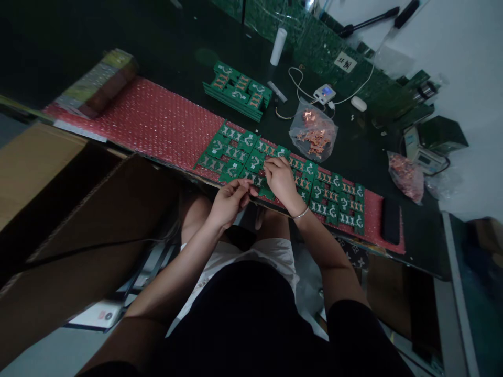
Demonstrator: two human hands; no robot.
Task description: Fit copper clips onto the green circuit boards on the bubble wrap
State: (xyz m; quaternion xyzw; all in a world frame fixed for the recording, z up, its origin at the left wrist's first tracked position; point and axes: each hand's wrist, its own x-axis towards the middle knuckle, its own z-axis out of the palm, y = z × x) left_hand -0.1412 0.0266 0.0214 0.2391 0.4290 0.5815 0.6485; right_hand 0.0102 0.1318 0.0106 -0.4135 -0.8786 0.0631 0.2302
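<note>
A row of green circuit boards (226, 152) lies on a red bubble-wrap mat (165, 112) along the table's front edge. Copper-coloured pieces sit on many of the boards, while others show bare silvery pads. My right hand (280, 178) is over a board in the middle of the row, its fingers bent and pinched close to the surface; whatever is between them is hidden. Just in front of the boards' near edge, my left hand (231, 200) is closed with thumb and fingers together. Something small may be at its fingertips, too small to name.
Behind the row stands a stack of green boards (238, 91). Beside it lies an opened plastic bag of copper pieces (313, 131). A second bag (406, 175), a black phone-like slab (391, 220), a wrapped block (98, 84), a white cylinder (279, 47) and a cabled device (324, 93) are around.
</note>
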